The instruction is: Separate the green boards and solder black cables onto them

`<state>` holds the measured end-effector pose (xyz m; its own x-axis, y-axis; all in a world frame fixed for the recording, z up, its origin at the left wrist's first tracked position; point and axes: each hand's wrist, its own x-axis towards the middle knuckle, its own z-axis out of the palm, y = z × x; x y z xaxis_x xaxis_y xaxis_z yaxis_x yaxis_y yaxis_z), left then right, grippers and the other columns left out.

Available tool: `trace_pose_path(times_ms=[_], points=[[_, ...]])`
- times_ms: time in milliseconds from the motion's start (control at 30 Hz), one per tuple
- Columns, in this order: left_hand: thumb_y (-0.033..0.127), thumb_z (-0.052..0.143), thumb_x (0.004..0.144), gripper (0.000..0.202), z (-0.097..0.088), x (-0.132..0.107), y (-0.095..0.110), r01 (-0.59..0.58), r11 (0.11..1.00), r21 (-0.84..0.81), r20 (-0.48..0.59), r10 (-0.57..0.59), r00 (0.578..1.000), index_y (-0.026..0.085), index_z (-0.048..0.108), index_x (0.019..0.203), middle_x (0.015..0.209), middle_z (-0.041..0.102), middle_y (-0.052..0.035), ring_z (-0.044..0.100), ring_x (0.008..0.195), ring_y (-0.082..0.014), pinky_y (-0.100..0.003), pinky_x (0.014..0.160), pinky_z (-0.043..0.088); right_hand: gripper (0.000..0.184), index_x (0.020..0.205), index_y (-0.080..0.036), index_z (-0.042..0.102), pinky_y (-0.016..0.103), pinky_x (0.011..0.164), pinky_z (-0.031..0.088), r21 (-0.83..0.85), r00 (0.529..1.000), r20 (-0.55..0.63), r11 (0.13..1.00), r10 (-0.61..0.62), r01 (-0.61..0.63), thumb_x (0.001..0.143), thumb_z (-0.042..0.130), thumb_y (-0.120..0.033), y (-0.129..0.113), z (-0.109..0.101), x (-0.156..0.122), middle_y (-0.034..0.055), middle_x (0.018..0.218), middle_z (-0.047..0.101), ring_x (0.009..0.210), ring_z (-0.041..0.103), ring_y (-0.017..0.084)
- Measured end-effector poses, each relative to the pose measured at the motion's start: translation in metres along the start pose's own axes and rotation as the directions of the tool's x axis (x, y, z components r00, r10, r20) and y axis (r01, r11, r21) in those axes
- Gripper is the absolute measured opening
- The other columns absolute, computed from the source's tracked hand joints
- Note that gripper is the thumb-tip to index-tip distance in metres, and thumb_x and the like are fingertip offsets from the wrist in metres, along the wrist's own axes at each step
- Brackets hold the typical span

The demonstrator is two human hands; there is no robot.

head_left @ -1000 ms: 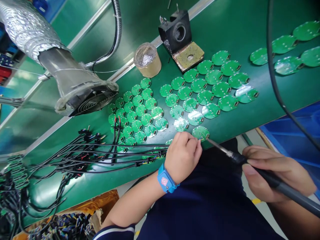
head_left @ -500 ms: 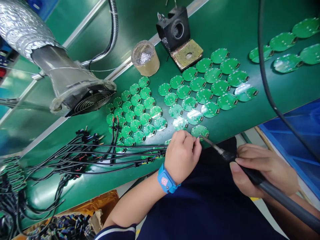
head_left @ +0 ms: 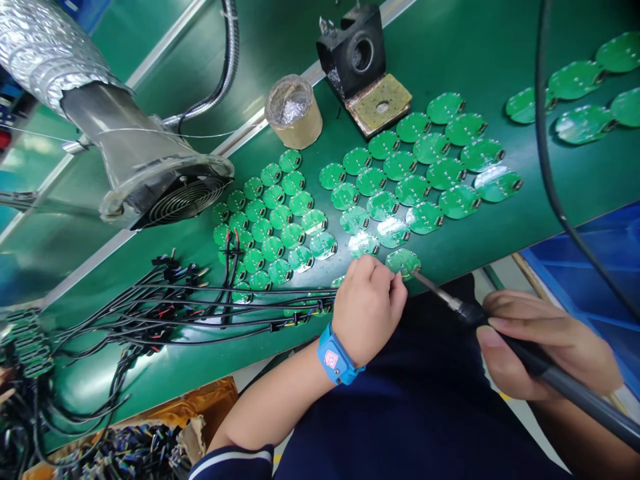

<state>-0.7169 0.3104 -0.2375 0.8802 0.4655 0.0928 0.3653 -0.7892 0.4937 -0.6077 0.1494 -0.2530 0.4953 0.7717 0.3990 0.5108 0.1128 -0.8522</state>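
Note:
My right hand [head_left: 550,340] is wrapped round the black handle of a soldering iron [head_left: 445,293]. The iron's tip meets the right edge of a round green circuit board [head_left: 401,261] near the table's front edge. Closed in a pinch, my left hand [head_left: 369,303] rests at that board's lower left, fingertips close to the iron's tip. What the pinch holds is hidden by the fingers. Several black cables [head_left: 200,303] run from the left to just behind this hand, over other boards. A blue band [head_left: 336,359] circles my left wrist.
Rows of green boards [head_left: 413,190] cover the green table [head_left: 480,60]. Behind them stand a soldering iron stand with sponge [head_left: 377,103] and a solder roll [head_left: 295,120]. A fume extractor [head_left: 185,193] overhangs the left. A black cord [head_left: 543,120] hangs at right; a box of wires [head_left: 130,447] sits below.
The view has shifted slightly. My right hand and the iron's handle sit a little further right and lower in view; the tip stays at the same board. My left hand keeps its pinch.

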Motion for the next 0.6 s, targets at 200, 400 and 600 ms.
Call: trace_pose_path(times_ms=[200,400,600], points=[[0.019,0.048,0.084,0.012,-0.0014,0.0012,-0.0003,0.012,0.999,-0.034,0.011,-0.011,1.000,0.014,0.054,0.074,0.077,0.049,-0.0051,0.048,0.075,-0.0154,-0.031,0.069,0.047,0.045,0.095,-0.024,0.052,0.033,0.049,0.044,-0.007,0.999,0.019,0.999,-0.040,0.040,0.059,0.058,0.002,0.0034,-0.0015,-0.0023,-0.0060,0.053,0.045,0.047,0.040,0.011],[0.018,0.050,0.083,0.011,-0.0046,0.0039,-0.0022,0.026,0.997,-0.067,0.068,-0.021,0.997,0.014,0.055,0.074,0.078,0.050,-0.0050,0.049,0.076,-0.0155,-0.030,0.071,0.047,0.039,0.092,-0.023,0.053,0.033,0.049,0.043,-0.031,0.995,0.072,0.997,-0.062,0.065,0.061,0.056,0.001,0.0037,0.0003,-0.0029,-0.0064,0.052,0.042,0.046,0.037,0.011],[0.018,0.050,0.083,0.010,-0.0063,0.0047,-0.0029,0.025,0.997,-0.077,0.073,-0.020,0.997,0.015,0.054,0.074,0.078,0.050,-0.0050,0.049,0.076,-0.0157,-0.031,0.071,0.047,0.041,0.094,-0.023,0.054,0.034,0.048,0.045,0.042,0.999,-0.007,0.998,-0.044,0.044,0.061,0.054,0.000,0.0031,-0.0047,0.0010,-0.0073,0.050,0.043,0.042,0.037,0.010]])
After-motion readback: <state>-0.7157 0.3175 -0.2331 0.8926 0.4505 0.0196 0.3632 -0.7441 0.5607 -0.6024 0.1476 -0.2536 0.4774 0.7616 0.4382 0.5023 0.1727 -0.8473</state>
